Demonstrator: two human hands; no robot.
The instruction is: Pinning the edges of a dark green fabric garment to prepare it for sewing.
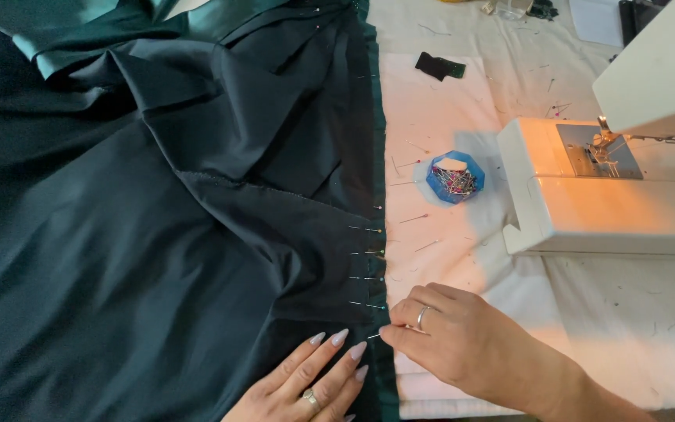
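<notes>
My right hand fingers pinching pin into dark green fabric edge; left hand fingers pressing flat, holding nothing.

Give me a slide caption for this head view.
Right hand pins dark green fabric's edge, left hand flat beside it.

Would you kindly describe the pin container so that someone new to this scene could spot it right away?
Start at the white sewing machine on the right of the cloth-covered table. Just to its left, between it and the pinned edge of the dark green fabric, sits the pin container. It is the only bright blue thing there, a small angular dish heaped with pins, whereas the nearby pins lie loose.
</notes>
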